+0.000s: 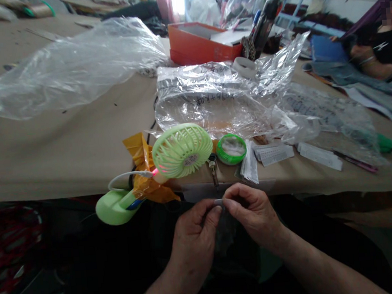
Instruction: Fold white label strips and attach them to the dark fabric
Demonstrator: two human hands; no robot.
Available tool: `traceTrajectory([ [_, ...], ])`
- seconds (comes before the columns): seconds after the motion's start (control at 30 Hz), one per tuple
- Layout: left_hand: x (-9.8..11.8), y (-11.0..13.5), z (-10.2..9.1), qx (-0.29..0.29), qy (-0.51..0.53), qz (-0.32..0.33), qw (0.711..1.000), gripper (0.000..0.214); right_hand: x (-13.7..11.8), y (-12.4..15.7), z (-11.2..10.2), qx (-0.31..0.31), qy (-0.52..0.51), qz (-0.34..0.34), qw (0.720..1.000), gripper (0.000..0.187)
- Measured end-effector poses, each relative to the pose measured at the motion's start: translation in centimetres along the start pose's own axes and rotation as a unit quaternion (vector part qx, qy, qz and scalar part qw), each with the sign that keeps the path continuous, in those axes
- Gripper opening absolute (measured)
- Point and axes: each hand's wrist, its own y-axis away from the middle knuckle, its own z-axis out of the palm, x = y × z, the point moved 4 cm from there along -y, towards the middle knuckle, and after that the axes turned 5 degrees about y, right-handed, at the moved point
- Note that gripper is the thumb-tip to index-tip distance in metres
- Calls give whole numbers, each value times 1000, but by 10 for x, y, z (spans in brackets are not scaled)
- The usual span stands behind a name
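Both hands meet just in front of the table edge. Thumb and forefinger of my left hand (196,231) pinch one end of a small pale strip (218,201). My right hand (255,215) is closed in a pinch at the strip's other end. A greyish, see-through piece (226,231) hangs below the fingers, too dim to identify. Straight ahead of the fingertips, a slim metal tool or fitting (213,170) stands at the table edge. A green tub (231,149) with whitish contents sits behind it, and stacks of printed labels (274,154) lie to its right.
A light-green fan (182,150) is taped to the edge on the left, its cable attached. Clear plastic bags (75,66), an orange box (204,43) and a tape roll (245,67) cover much of the table (62,154). Another person (379,48) sits at far right.
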Motion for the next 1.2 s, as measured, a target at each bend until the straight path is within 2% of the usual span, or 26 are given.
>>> traceTrajectory([
  [0.2, 10, -7, -2, 33, -80, 111, 990, 11, -1, -4, 0, 6, 15, -20, 1000, 10],
  [0.37, 11, -9, -1, 36, -111, 134, 984, 14, -1, -5, 0, 15, 24, -28, 999, 10],
  [0.63, 10, -11, -4, 39, -131, 103, 985, 12, 2, -6, 0, 16, 39, -20, 999, 10],
  [0.93, 11, -15, -4, 33, -99, 76, 992, 16, 3, -8, 2, 39, 11, -9, 999, 12],
  [1.07, 13, -7, -3, 11, -73, 61, 995, 15, 6, 4, 2, 27, -7, -1, 1000, 9],
  [1.13, 9, -1, -3, -4, -68, 50, 996, 15, 3, 13, -2, 20, 20, -15, 999, 7],
  [1.2, 0, 2, -4, -9, -71, 31, 997, 16, -6, 20, -9, 14, 84, -74, 994, 3],
])
